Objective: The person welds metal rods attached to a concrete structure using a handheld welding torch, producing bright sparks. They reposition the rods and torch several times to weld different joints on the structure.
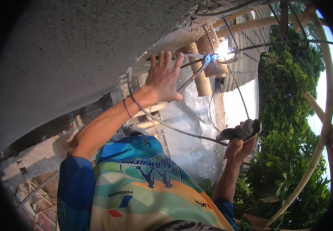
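My left hand [162,77] is spread across the handles of a pair of pliers [194,77], with the fingers over one handle and the thumb by the other. Its jaws reach a bent steel rod frame [232,37] beside the concrete. A bright arc [223,52] with flying sparks glows right there and washes out the joint. Lower right, my right hand [240,148] is closed around a dark electrode holder [243,131]. From the holder a thin welding electrode [235,86] runs up to the arc. A grey cable [182,133] trails from the holder past my left wrist.
A large rough concrete face [78,57] fills the upper left. Cut bamboo pieces [201,82] stand behind the arc, near a corrugated roof [249,50]. Long bamboo poles [301,184] and leafy trees [286,84] take up the right side. Metal sheeting [189,123] lies below.
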Motion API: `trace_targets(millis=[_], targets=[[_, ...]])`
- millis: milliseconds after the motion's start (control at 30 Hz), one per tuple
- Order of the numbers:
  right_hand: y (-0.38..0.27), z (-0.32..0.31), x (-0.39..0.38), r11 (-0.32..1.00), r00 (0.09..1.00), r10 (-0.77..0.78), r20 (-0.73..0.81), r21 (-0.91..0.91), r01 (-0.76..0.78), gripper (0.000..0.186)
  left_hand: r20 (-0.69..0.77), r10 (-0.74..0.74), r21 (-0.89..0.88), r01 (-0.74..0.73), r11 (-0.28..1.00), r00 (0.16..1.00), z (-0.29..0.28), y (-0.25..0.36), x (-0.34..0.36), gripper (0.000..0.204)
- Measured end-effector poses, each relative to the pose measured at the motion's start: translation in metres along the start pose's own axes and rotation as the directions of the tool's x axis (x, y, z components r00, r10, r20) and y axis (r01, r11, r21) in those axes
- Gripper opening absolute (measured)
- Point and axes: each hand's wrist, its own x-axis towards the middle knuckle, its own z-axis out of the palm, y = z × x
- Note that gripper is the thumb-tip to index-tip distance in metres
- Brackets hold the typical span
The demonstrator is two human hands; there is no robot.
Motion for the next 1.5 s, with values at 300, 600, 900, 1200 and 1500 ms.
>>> trace_targets(millis=[300, 600, 900, 1200, 1500], targets=[[0.0, 0.001, 0.002, 0.999, 0.999, -0.027, 0.026, -0.019, 0.028, 0.091, 0.029, -0.01, -0.004, 0.01, 1.0, 1.0, -0.001, 0.001, 0.001, 0.129], [0.0, 0.003, 0.003, 0.998, 0.999, -0.046, -0.005, -0.041, 0.046, 0.09, 0.019, -0.005, -0.009, 0.005, 1.0, 1.0, 0.0, 0.001, 0.001, 0.129], [0.001, 0.003, 0.005, 0.999, 1.0, -0.03, 0.004, -0.038, 0.03, 0.09, -0.008, 0.01, -0.027, -0.01, 1.0, 1.0, 0.002, 0.0, 0.0, 0.125], [0.007, 0.006, 0.005, 0.999, 0.999, -0.032, 0.007, -0.029, 0.032, 0.087, 0.013, 0.004, -0.023, -0.004, 1.0, 1.0, 0.001, 0.0, 0.001, 0.129], [0.009, 0.001, 0.0, 0.999, 0.999, -0.024, -0.024, 0.024, 0.025, 0.085, 0.064, -0.007, -0.021, 0.009, 1.0, 0.998, -0.004, 0.001, -0.001, 0.129]])
